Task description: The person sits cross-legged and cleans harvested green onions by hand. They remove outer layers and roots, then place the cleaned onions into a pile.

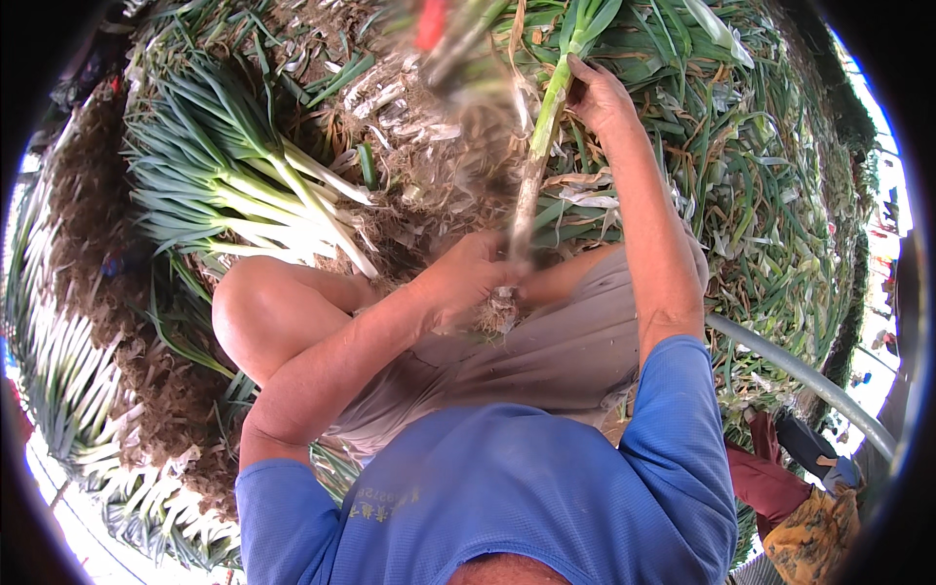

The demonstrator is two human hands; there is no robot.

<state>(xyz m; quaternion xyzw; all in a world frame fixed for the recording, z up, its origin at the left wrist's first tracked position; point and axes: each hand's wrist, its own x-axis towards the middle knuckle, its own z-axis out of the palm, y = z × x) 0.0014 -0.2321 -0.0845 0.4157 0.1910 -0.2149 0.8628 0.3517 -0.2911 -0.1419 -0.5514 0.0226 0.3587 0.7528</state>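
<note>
One long-stalked green onion or leek [545, 128] slants across the lap, leaves towards the top and root end near me. My left hand [475, 281], slightly blurred, is closed around its lower white stalk, with a tuft of roots [499, 311] showing just below the fingers. Higher up, my right hand [603, 95] grips the green part of the same stalk between thumb and fingers. A pile of similar onions with pale, smooth stalks [270, 197] lies left of my hands, leaves pointing left.
Loose leaves and peelings [760, 168] cover the right side. Roots and dry scraps [431, 168] lie ahead. Rows of rooted onions [80, 380] line the far left. A metal pole [812, 380] runs at right, near a person in dark red trousers [768, 482]. Something blurred and red [431, 23] is at the top.
</note>
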